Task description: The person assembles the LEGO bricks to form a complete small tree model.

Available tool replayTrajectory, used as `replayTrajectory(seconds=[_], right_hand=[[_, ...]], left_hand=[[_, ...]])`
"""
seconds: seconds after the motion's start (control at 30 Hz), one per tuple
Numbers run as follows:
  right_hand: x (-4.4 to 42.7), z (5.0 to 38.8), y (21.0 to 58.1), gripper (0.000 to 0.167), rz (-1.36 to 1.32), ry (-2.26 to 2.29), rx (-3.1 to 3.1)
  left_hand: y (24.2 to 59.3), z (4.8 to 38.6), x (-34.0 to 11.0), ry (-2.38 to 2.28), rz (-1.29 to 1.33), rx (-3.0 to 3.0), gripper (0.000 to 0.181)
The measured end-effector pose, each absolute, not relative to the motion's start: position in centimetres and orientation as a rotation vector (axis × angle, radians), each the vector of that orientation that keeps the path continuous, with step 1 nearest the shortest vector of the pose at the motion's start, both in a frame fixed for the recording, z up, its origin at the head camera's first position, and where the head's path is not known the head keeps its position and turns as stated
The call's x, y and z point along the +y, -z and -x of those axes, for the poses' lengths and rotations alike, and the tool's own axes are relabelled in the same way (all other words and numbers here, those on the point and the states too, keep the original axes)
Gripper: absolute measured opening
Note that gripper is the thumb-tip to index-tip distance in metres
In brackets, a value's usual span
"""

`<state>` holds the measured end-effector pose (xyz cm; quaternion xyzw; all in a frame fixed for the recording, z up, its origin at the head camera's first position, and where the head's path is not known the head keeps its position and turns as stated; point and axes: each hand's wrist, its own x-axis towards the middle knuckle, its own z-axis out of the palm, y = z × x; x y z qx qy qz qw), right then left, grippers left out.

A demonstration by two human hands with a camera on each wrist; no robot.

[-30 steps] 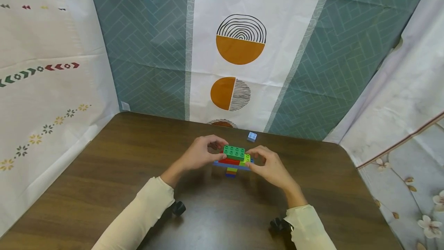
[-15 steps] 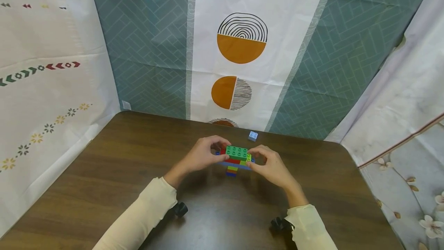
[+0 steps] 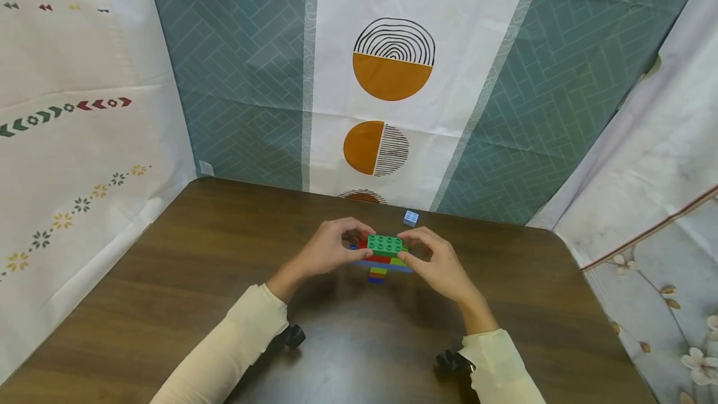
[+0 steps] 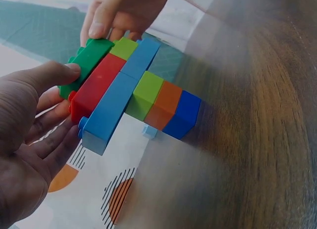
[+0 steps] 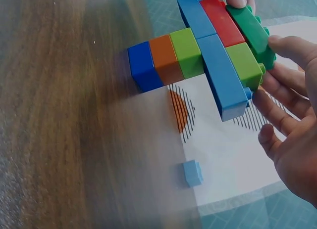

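Note:
In the head view, a green brick (image 3: pixel 384 245) tops a toy-brick structure at the middle of the table. My left hand (image 3: pixel 331 247) pinches its left end, thumb in front. My right hand (image 3: pixel 440 267) pinches the right end, its thumb on the front face. Beneath it lie a red brick (image 4: pixel 98 88) and a lime brick (image 5: pixel 242 63) side by side. Under those run two light blue bricks (image 4: pixel 110 108) end to end. A narrow stem of lime, orange (image 5: pixel 164 62) and dark blue (image 5: pixel 145 68) bricks supports them from the table. Whether the green brick is fully seated I cannot tell.
A small pale blue brick (image 3: pixel 411 218) lies behind the structure, near the back edge of the brown table (image 3: pixel 224 223). Patterned cloths (image 3: pixel 247 80) hang behind the table and at both sides.
The green brick has shifted slightly right over the red and lime bricks. My right thumb has moved up from the lime brick to the green one. The view has shifted slightly.

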<state>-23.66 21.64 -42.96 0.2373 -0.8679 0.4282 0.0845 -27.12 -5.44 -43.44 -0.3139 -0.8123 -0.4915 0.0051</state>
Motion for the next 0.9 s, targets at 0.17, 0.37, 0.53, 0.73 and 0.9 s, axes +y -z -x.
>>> replayTrajectory(seconds=[0.17,0.37,0.53,0.73,0.9], right_hand=[[21.45,23.73,43.11,0.029,-0.669,-1.305,-2.595],[21.31,23.78,43.36,0.029,-0.666,-1.334,-2.581],[21.21,23.79,43.3,0.029,-0.66,-1.345,-2.581],[21.05,23.75,43.17,0.028,-0.664,-1.327,-2.588],[21.13,23.8,43.22,0.028,-0.662,-1.317,-2.587]], left_hand=[[43.57,27.22,-5.36,1.551,0.998,-2.53,0.035],[43.4,27.15,-5.43,1.537,0.972,-2.551,0.034],[43.27,27.15,-5.51,1.535,0.963,-2.561,0.034],[43.15,27.0,-5.56,1.544,0.949,-2.576,0.033],[42.76,26.77,-5.41,1.524,0.945,-2.606,0.033]])
